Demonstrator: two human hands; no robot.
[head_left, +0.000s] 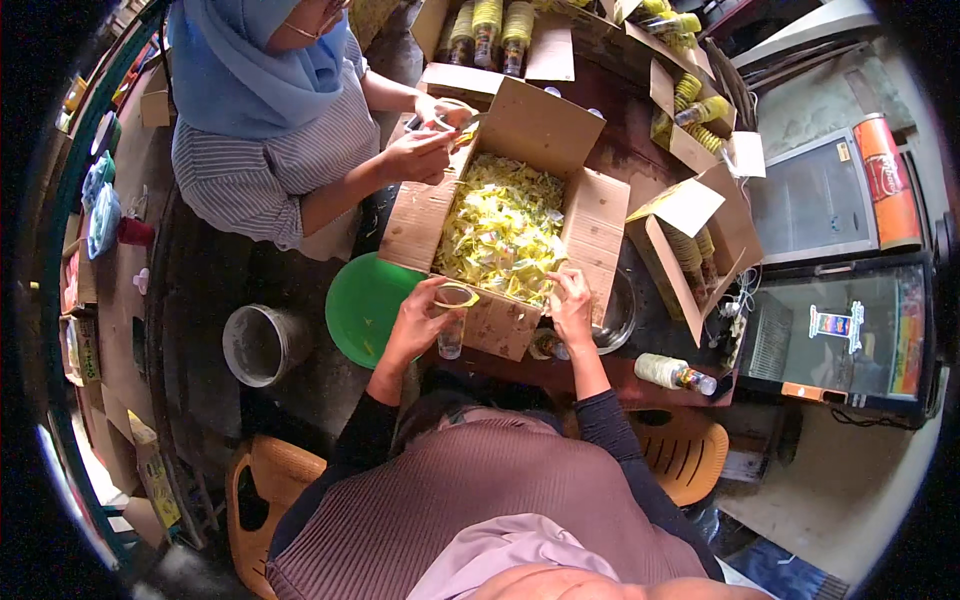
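The cardboard box [590, 215] is matt brown paperboard; the yellow labels [500, 235] inside look thin and glossy; the cup [452, 335] is clear smooth plastic; the green basin [360, 310] is shiny plastic.

Centre of table: I see an open brown cardboard box [520, 200] full of yellow labels [500, 235]. Right of it, a smaller open carton [700, 240] with stacked yellow items. Far right: two dark screens [835, 330], one edged red-orange.
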